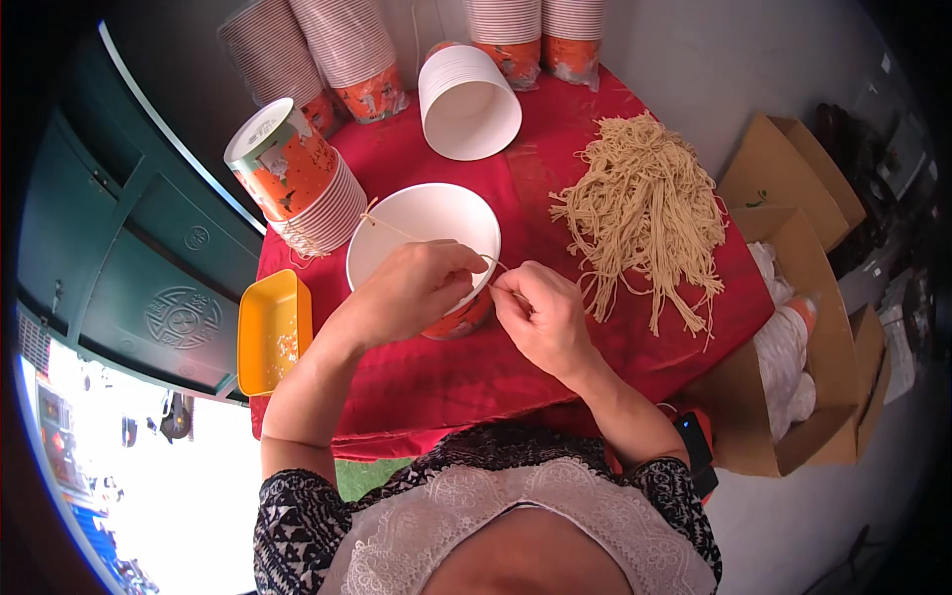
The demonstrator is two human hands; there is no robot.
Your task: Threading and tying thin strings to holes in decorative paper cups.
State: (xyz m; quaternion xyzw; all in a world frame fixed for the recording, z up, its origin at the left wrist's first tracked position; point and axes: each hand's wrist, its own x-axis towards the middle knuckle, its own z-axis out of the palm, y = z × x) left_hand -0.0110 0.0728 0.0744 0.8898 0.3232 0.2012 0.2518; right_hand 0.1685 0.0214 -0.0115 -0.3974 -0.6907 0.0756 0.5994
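In front of me stands a paper bucket [436,210], white inside with an orange printed outside. A thin beige cord [389,227] crosses its mouth, with a knotted end near the left rim. My left hand [421,288] is over the near side of the bucket, its fingers pinching the cord. Just beyond the right rim, my right hand [543,312] is closed with thumb and forefinger on the cord's other part, close to the left fingertips. The exact twist of the cord between the fingers is partly hidden. A loose pile of beige cords [650,208] lies to the right.
A stack of orange paper buckets [288,164] stands upside down at left, beside a yellow plastic tray [260,332] with small bits inside. A nested white bucket stack [471,114] lies on its side behind. Wrapped stacks [362,69] line the back. Cardboard boxes [823,347] stand right of the red-covered table [387,392].
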